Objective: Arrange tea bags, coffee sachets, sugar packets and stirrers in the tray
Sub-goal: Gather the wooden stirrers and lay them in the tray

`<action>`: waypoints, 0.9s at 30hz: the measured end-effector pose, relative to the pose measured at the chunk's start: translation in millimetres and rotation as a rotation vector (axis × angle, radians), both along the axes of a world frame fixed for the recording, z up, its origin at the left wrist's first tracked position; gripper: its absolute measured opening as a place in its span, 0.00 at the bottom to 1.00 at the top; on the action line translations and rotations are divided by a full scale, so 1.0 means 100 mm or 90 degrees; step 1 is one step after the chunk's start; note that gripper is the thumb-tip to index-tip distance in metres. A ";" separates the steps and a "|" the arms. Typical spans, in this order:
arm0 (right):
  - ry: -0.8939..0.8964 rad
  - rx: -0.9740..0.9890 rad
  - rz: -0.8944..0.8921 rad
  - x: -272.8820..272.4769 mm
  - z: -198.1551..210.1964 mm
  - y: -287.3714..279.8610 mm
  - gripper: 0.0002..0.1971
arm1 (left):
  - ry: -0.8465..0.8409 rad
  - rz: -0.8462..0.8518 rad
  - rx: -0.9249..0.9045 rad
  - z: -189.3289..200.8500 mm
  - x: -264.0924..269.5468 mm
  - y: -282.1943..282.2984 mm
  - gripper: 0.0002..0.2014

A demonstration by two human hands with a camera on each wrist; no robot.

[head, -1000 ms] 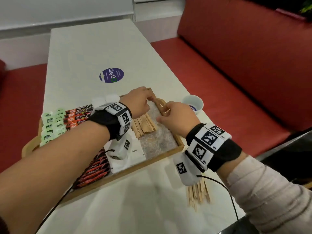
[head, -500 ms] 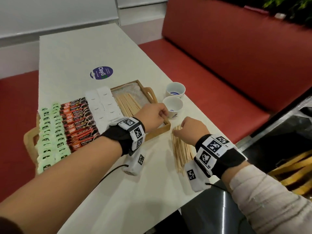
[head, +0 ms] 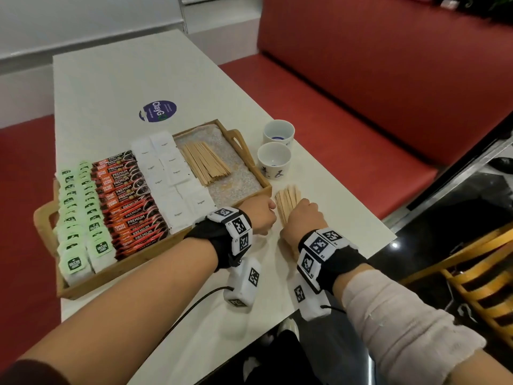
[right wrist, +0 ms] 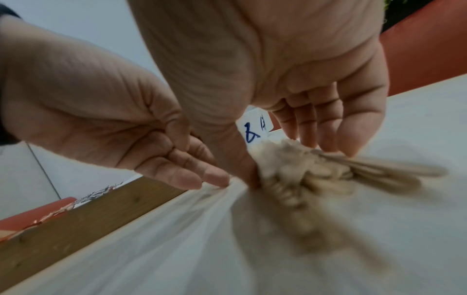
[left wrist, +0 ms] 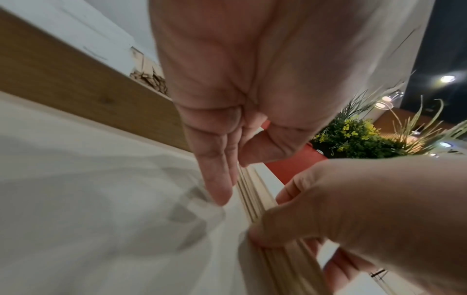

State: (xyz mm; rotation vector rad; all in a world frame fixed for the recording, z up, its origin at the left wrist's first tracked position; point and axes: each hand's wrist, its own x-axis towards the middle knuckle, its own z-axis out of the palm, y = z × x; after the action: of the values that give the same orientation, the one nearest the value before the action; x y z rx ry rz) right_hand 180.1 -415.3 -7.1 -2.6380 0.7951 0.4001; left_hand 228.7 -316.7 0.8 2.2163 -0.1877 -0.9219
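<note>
White table (head: 116, 87), red bench behind. Wooden tray (head: 244, 145): tea bags (head: 80, 218), coffee sachets (head: 130, 204), sugar packets (head: 169, 176), stirrers (head: 205, 162), left to right. Loose stirrers (head: 287, 200) right of tray: right hand (head: 304, 220) clasps them, left hand (head: 261, 218) alongside, fingers straight, empty.

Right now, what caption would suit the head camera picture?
Both hands gather loose stirrers on the table beside a nearly filled tray.

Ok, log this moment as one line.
stage: gathering loose stirrers on table | right hand: grips them | left hand: fingers straight beside them | tray: tea, coffee, sugar, some stirrers in
</note>
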 end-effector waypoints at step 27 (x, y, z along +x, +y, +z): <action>0.036 -0.066 0.079 0.02 -0.10 -0.15 0.11 | -0.004 0.113 -0.088 0.02 -0.17 -0.01 0.08</action>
State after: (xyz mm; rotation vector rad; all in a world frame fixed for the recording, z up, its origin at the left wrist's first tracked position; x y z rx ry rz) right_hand 181.6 -430.5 -17.2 -2.7929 0.6878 0.4818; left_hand 211.3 -318.1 3.0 2.0715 -0.0538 -0.7825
